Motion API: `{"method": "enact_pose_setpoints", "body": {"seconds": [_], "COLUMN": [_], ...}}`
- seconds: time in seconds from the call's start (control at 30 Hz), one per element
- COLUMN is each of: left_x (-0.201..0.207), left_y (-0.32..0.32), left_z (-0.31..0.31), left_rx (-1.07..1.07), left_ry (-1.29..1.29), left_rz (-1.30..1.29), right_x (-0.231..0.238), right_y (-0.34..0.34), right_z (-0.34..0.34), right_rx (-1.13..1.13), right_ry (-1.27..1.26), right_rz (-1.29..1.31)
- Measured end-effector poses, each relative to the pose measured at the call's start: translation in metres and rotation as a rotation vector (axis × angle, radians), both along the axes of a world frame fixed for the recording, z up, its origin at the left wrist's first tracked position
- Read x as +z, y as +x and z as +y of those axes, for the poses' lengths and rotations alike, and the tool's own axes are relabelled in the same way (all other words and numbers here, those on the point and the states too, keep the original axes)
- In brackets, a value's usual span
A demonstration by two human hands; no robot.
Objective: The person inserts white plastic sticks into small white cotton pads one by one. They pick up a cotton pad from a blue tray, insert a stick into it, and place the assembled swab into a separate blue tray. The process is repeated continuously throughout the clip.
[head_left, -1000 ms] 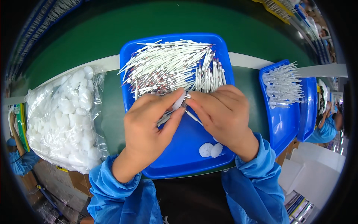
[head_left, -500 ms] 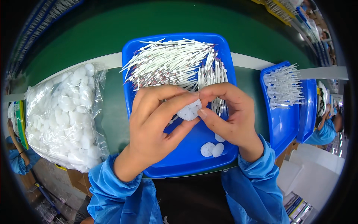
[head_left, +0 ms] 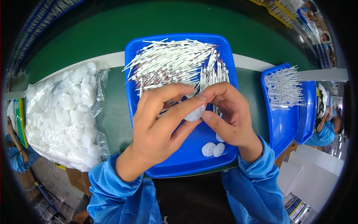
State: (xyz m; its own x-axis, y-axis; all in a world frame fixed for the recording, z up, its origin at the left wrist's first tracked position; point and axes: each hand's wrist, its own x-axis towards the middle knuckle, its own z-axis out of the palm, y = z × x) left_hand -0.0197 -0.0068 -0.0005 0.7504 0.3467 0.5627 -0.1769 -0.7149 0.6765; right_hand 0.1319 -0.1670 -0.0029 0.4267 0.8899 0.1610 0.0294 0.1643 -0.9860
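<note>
Over the blue tray (head_left: 179, 164), a round white disc (head_left: 194, 114) with small holes is pinched between the thumb and fingers of my left hand (head_left: 153, 127). My right hand (head_left: 233, 121) meets it from the right, its thumb and bent fingertips closed at the disc's edge. Whether a thin stick is also between those fingertips is hidden. Behind my hands lies a heap of thin white sticks (head_left: 171, 61), some with dark reddish parts. Several loose white discs (head_left: 209, 149) rest in the tray's near right part, below my right hand.
A clear plastic bag (head_left: 69, 115) full of white discs stands on the left of the green table (head_left: 112, 123). To the right, another blue tray (head_left: 281, 128) holds white discs with sticks standing up from them (head_left: 283, 87). A co-worker's blue sleeve (head_left: 323, 132) shows at far right.
The disc has tilted and moved slightly right, and my left fingers now cover more of it. My right hand has shifted a little left, with its fingertips still at the disc's edge.
</note>
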Motion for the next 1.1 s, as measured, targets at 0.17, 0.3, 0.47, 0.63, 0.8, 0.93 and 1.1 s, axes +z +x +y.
{"method": "enact_pose_setpoints", "body": {"seconds": [0.17, 0.3, 0.47, 0.63, 0.8, 0.93, 1.1], "left_x": [-0.001, -0.003, 0.002, 0.001, -0.001, 0.003, -0.003], "left_y": [0.000, 0.001, -0.002, -0.006, -0.009, -0.010, -0.003], "left_z": [0.004, 0.002, 0.005, 0.019, 0.015, 0.013, 0.015], "left_rx": [-0.042, -0.082, -0.155, -0.219, -0.216, -0.105, -0.151], "left_ry": [0.054, 0.036, -0.047, -0.468, -0.883, -0.991, -0.857], "left_rz": [-0.010, -0.010, 0.052, 0.050, 0.118, 0.171, 0.042], "right_x": [0.003, 0.003, 0.011, 0.029, 0.024, 0.021, 0.025], "right_y": [-0.003, -0.004, -0.001, 0.024, 0.022, 0.027, 0.034], "right_z": [0.001, -0.003, -0.007, -0.013, 0.001, 0.013, -0.001], "right_rx": [-0.026, -0.085, -0.204, -0.219, 0.004, 0.060, -0.116], "right_ry": [-0.009, -0.074, -0.162, -0.231, -0.180, -0.068, -0.078], "right_rz": [-0.005, -0.035, -0.086, -1.155, -1.601, -1.648, -1.409]}}
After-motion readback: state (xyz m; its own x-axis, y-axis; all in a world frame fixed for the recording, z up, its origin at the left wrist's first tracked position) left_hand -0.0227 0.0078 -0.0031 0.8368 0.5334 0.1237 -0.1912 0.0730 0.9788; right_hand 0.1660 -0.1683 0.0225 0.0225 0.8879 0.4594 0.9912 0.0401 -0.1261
